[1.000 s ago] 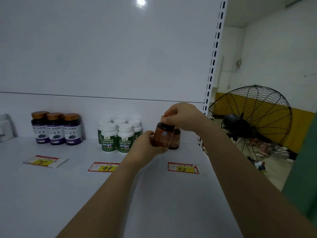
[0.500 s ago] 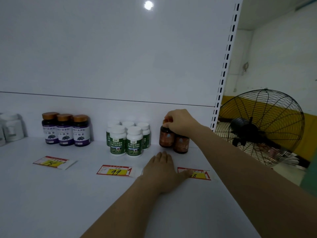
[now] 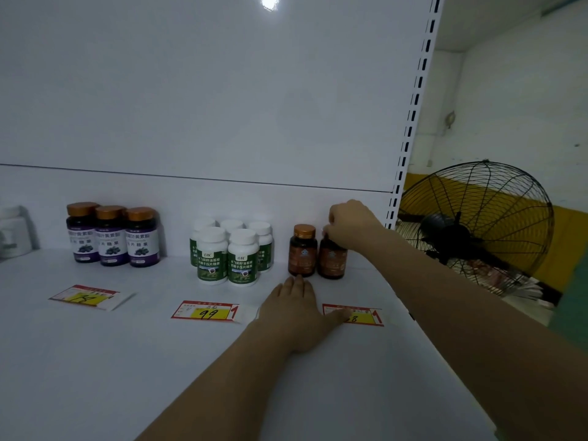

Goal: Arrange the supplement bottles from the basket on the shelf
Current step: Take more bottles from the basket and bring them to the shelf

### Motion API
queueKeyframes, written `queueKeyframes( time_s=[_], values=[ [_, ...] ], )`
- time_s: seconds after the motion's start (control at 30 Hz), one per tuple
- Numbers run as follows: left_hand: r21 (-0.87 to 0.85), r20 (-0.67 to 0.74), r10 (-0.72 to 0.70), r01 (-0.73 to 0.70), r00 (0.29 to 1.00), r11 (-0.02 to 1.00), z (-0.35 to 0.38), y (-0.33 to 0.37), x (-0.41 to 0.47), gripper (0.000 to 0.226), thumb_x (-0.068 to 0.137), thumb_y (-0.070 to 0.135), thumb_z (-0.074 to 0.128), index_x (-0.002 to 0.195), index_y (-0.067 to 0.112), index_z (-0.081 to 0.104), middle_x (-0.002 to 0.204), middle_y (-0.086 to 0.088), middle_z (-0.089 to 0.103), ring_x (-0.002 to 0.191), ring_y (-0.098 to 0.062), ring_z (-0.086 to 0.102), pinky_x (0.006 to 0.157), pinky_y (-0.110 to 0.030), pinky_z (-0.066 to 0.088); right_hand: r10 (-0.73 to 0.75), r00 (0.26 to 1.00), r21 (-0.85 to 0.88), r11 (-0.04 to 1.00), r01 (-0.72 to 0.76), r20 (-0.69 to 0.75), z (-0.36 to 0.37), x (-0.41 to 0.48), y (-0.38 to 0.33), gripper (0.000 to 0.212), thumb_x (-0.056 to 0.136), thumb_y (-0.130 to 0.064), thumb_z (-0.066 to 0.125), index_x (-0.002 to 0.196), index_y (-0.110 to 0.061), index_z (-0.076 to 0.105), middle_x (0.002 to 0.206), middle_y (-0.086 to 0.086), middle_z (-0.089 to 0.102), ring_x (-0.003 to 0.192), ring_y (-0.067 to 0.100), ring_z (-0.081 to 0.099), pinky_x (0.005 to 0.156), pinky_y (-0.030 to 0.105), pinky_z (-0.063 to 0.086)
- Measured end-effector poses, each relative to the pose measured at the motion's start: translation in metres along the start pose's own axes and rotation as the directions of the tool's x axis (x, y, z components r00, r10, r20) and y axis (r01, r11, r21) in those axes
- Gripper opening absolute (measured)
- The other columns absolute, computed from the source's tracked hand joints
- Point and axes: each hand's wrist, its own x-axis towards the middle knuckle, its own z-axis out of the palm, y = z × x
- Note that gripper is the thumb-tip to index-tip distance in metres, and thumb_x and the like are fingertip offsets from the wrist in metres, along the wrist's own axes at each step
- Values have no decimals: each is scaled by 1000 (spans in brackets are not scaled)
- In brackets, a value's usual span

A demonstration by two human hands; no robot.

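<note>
White shelf (image 3: 95, 361), dim light, plain white back panel (image 3: 222, 106) behind everything. I'll use the green-label bottles (image 3: 227, 253) as my reference point, a cluster of five white ones standing near the back.

Just right of that cluster are two amber bottles side by side, upright, nearly touching. The first amber bottle (image 3: 302, 253) stands free with its copper cap showing. My right hand (image 3: 348, 226) is on the second amber bottle (image 3: 332, 261), further right, with the fingers curled down over the cap so you can't see the cap at all.

My left hand (image 3: 294, 316) lies flat on the shelf in front and a bit right of the cluster, fingers straight and together, holding nothing. The fingertips end just short of the first amber bottle and the thumb covers part of a red and yellow price tag (image 3: 362, 315).

Directly in front of the cluster is the 99 tag (image 3: 206, 311). Well left of it stand three purple-label bottles (image 3: 111, 237) with another tag (image 3: 84, 296) in front of them. Far right, past the slotted upright (image 3: 413, 106), there's a black fan (image 3: 471, 227)
</note>
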Motion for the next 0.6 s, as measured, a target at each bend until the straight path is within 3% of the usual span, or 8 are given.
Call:
queueKeyframes(
  time_s=[0.1,0.17,0.27,0.37,0.43,0.5,0.6],
  values=[
    [-5,-10,4,-4,1000,1000,1,0,0,99,83,77,15,150,8,-3,159,-9,-6,146,-21,-3,117,-34,0,56,998,182,982,-55,3,20,-3,3,20,97,-27,48,98,-7,46,94,12,52,83,26,48,56,27,37],
    [-17,-19,11,-11,1000,1000,1,1,-1,98,83,77,14,150,7,-2,159,-9,-5,146,-21,-2,118,-34,1,82,995,327,943,-60,-54,29,-6,3,18,97,-23,48,93,-7,40,81,9,48,78,25,47,53,27,34],
    [-55,-33,7,-9,999,998,1,0,-2,98,83,77,13,150,8,-2,159,-9,-4,146,-21,-1,118,-34,1,112,990,407,911,-69,-83,26,-10,6,23,92,-26,56,97,-4,50,95,14,57,76,21,49,58,27,39],
    [-126,-42,-8,3,999,992,2,-2,1,97,83,76,15,151,8,1,159,-11,1,146,-22,5,119,-35,6,126,981,479,877,-41,-146,7,-16,10,29,87,-32,64,101,-8,58,103,8,63,79,12,50,62,22,37],
    [-223,-100,-16,-7,995,975,-1,-2,5,91,84,74,27,150,13,15,154,-12,22,140,-26,25,115,-38,23,137,971,551,835,-6,-198,-13,-24,7,33,85,-35,67,106,-10,62,104,4,61,87,11,50,67,19,38],
    [-403,-235,-60,-41,970,914,-7,0,5,74,82,66,49,137,19,36,136,-5,48,121,-20,48,100,-35,43,155,964,644,764,23,-218,-29,-33,3,35,83,-38,70,105,-11,64,101,3,59,80,7,52,55,12,39],
    [-641,-360,-82,-182,929,745,-22,3,1,60,77,47,70,126,23,45,120,7,57,105,-11,54,84,-25,44,157,964,665,746,26,-214,-36,-49,1,37,81,-46,68,101,-15,65,95,-1,58,72,1,51,43,5,35]
  ],
)
